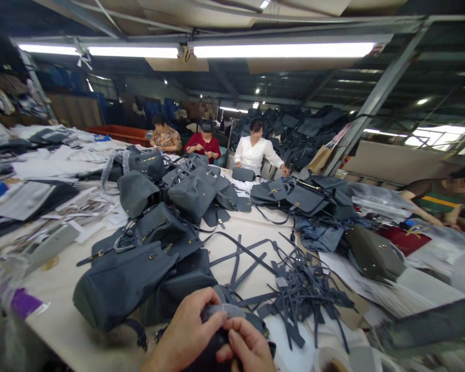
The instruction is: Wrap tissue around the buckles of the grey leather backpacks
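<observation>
At the near edge of the table, my left hand [194, 328] is closed around the handle [227, 310] of a dark blue-grey handbag, and pale translucent film wraps that handle. My right hand [248, 343] sits close beside it, thumb and fingers pinched at the near end of the wrapped part; what exactly they grip is hidden. Most of this bag is covered by my hands and cut off by the bottom of the view. Just beyond and to the left lies another dark handbag [120, 279] on its side. A tangle of dark straps [302, 289] lies to the right.
More handbags [194, 194] are heaped along the table [240, 222], with another pile [302, 196] at the right. An olive box-shaped bag [374, 253] lies near papers. Across the table sit several people, one in a white blouse [251, 152]; another person [434, 199] leans in at right.
</observation>
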`<state>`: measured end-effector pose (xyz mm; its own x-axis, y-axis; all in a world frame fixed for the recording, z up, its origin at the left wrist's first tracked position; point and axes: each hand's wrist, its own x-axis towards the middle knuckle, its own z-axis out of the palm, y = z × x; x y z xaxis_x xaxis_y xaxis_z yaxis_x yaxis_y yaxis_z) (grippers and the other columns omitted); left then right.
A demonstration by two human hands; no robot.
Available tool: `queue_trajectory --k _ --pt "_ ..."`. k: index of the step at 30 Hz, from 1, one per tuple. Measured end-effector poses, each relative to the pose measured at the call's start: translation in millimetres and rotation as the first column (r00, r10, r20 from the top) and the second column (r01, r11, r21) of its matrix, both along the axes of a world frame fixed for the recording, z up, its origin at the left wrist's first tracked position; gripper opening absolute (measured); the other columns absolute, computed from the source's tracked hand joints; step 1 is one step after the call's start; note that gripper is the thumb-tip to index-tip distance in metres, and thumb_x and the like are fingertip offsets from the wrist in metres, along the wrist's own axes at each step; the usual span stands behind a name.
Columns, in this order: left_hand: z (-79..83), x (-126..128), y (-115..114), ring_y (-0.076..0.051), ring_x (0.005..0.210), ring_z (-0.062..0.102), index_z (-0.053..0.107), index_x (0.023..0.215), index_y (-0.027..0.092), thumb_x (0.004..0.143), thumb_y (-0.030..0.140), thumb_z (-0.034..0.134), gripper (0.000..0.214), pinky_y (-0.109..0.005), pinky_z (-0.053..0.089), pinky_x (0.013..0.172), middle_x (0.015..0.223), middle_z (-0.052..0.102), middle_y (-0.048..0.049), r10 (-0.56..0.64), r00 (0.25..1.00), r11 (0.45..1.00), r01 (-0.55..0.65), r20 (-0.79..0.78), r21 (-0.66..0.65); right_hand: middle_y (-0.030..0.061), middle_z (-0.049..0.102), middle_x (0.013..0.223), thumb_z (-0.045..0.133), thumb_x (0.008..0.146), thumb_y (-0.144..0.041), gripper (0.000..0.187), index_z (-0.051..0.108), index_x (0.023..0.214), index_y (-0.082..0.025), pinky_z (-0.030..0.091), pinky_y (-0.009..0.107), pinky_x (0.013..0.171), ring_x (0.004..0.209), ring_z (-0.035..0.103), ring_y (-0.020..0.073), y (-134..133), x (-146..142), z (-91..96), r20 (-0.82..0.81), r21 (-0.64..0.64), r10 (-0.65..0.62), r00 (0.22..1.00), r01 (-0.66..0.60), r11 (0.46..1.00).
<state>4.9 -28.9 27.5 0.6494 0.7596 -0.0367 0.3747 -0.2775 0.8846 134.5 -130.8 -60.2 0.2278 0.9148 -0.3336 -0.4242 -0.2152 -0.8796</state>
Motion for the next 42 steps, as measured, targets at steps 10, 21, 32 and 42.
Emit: queue_trajectory --k 10,21,32,42 --pt "-8.7 25 17 -0.018 0.071 0.048 0.060 0.066 0.018 0.080 0.022 0.051 0.017 -0.029 0.036 0.065 0.067 0.050 -0.0008 0.112 0.992 0.985 -0.119 0.061 0.122 0.0035 0.072 0.072 0.077 0.064 -0.058 0.049 0.050 0.083 -0.022 0.034 0.013 0.031 0.048 0.064 0.0137 11 0 -1.1 0.006 0.124 -0.049 0.999 0.048 0.991" --pt "-41.4 -12 -43 -0.020 0.081 0.064 0.070 0.103 0.026 0.092 0.027 0.040 0.032 -0.029 0.050 0.073 0.088 0.067 -0.0092 -0.133 0.976 0.968 0.090 0.174 0.234 -0.0031 0.069 0.062 0.086 0.059 -0.039 0.041 0.065 0.087 -0.018 0.045 0.018 0.052 0.051 0.060 0.0081 2 5 27.2 -0.162 0.090 0.136 0.977 -0.122 0.988" --pt "-58.6 -4 -29 -0.013 0.057 0.064 0.054 0.086 0.018 0.067 0.038 0.073 0.033 -0.021 0.047 0.054 0.068 0.067 -0.0010 0.392 0.872 0.670 -0.054 0.291 -0.740 0.0028 0.076 0.074 0.084 0.059 -0.044 0.040 0.074 0.090 -0.020 0.047 0.020 0.056 0.067 0.067 0.0157 9 8 35.5 0.071 -0.001 0.129 0.989 -0.129 0.992" --pt "-45.5 -3 -20 -0.006 0.034 0.040 0.054 0.060 0.017 0.063 0.032 0.063 0.018 -0.016 0.027 0.030 0.049 0.057 0.0036 0.215 0.974 0.834 -0.148 0.066 -0.531 0.0046 0.077 0.072 0.084 0.059 -0.043 0.037 0.076 0.086 -0.019 0.053 0.031 0.069 0.069 0.070 0.0217 14 5 24.5 0.112 0.078 -0.028 0.993 0.019 0.997"
